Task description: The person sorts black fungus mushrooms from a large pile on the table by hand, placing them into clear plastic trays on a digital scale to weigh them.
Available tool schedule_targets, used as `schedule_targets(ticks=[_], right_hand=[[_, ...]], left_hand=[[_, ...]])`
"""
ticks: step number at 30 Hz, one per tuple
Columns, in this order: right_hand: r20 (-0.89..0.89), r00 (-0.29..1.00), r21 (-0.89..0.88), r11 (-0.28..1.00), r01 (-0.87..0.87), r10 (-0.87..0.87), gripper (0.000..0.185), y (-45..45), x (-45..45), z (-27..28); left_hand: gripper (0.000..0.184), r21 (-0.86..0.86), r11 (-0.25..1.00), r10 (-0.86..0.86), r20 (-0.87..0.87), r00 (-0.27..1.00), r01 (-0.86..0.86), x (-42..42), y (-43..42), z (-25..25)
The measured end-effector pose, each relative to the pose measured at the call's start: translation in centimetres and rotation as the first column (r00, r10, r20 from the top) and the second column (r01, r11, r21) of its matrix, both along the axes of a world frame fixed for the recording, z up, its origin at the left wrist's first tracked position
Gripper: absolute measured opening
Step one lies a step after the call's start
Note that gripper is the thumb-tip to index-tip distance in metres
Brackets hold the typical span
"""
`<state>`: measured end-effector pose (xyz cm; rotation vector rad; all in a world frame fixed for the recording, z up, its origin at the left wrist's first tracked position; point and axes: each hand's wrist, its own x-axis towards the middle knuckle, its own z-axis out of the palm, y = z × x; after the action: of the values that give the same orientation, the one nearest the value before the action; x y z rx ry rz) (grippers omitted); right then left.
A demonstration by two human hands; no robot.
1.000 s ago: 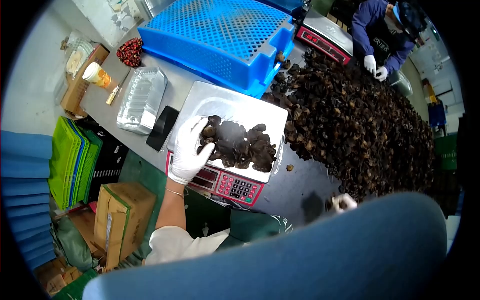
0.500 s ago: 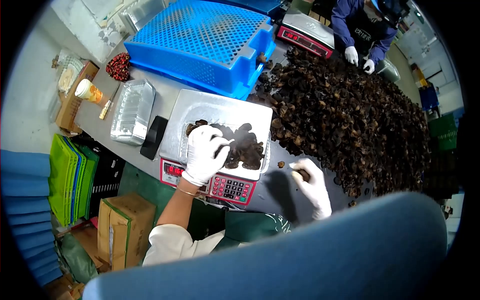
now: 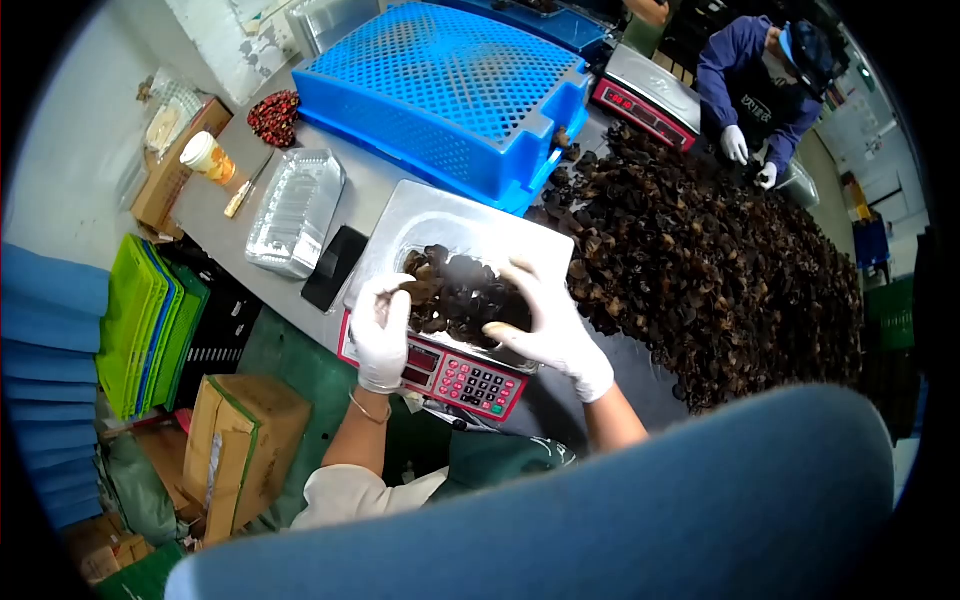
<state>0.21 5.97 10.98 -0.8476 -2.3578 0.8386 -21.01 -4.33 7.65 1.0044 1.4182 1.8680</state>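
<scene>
A clear plastic tray (image 3: 412, 240) of dark wood ear mushrooms (image 3: 462, 296) rests on the metal plate of a red digital scale (image 3: 470, 386). My left hand (image 3: 382, 335), white-gloved, is at the tray's left side, fingers bent and thumb apart from them. Across from it, my right hand (image 3: 555, 335) has thumb and fingers spread at the tray's right side, the thumb over the mushrooms. Whether either hand presses on the tray wall is hard to see. On the table to the right lies a large heap of the same mushrooms (image 3: 710, 270).
An upturned blue perforated crate (image 3: 440, 80) stands behind the scale. To the left are a black phone-like slab (image 3: 334, 268), empty clear trays (image 3: 295, 212), a knife (image 3: 248, 185) and a paper cup (image 3: 207, 158). A co-worker (image 3: 765, 95) handles mushrooms beside a second scale (image 3: 648, 95).
My right hand has come from the table, where it held a mushroom, to the tray's right side. The left hand has moved off the mushrooms to the left edge. The view has shifted.
</scene>
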Motion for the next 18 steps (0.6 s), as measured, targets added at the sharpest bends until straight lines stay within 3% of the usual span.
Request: schedule_targets(ticks=[3,5,7,9,10,11,12,13,15,16,18], right_hand=[[-0.182,0.969,-0.076,0.985,0.156,-0.167,0.06,-0.9,4.0,-0.9],[-0.054,0.95,0.054,0.949,0.312,-0.309,0.052,-0.6,7.6,-3.2],[0.198,0.843,0.327,0.845,0.424,-0.499,0.046,-1.3,10.2,-3.6],[0.169,0.818,0.319,0.816,0.483,-0.55,0.042,-2.0,13.2,-6.2],[0.178,0.806,0.128,0.825,0.551,-0.565,0.039,-3.1,13.3,-5.2],[0.051,0.842,-0.148,0.83,0.538,-0.537,0.041,-3.8,14.2,-6.3],[-0.054,0.872,-0.486,0.776,0.403,-0.486,0.043,-4.9,13.6,-4.8],[-0.173,0.867,-0.748,0.635,0.193,-0.468,0.045,-5.9,12.9,-3.2],[-0.201,0.932,-0.84,0.542,-0.005,-0.302,0.049,-7.5,13.0,-3.5],[-0.267,0.895,-0.862,0.505,-0.055,-0.358,0.039,-8.0,12.3,-3.2],[-0.176,0.915,-0.855,0.517,0.04,-0.364,0.032,-7.2,14.5,-5.5]], left_hand=[[0.018,0.077,0.994,-0.066,-0.128,0.99,0.076,2.6,-0.7,0.8],[0.016,-0.012,0.977,-0.212,-0.189,0.959,0.214,4.3,-1.2,1.0],[0.015,0.023,0.933,-0.328,-0.36,0.874,0.359,6.3,-0.8,0.6],[0.015,0.068,0.894,-0.402,-0.319,0.858,0.443,9.2,-0.3,-0.3],[0.014,0.08,0.875,-0.427,-0.334,0.84,0.477,10.4,-0.2,-0.7],[0.013,0.09,0.854,-0.455,-0.349,0.819,0.513,11.4,-0.1,-1.2],[0.013,0.074,0.833,-0.493,-0.349,0.797,0.548,12.5,-0.1,-1.9],[0.013,0.077,0.797,-0.531,-0.384,0.755,0.599,13.1,0.0,-2.2],[0.015,0.091,0.781,-0.522,-0.447,0.727,0.618,14.2,-0.2,-2.4],[0.018,0.014,0.761,-0.564,-0.48,0.672,0.648,14.3,-0.5,-2.6],[0.023,0.023,0.767,-0.526,-0.548,0.65,0.641,14.2,-0.8,-2.4]])
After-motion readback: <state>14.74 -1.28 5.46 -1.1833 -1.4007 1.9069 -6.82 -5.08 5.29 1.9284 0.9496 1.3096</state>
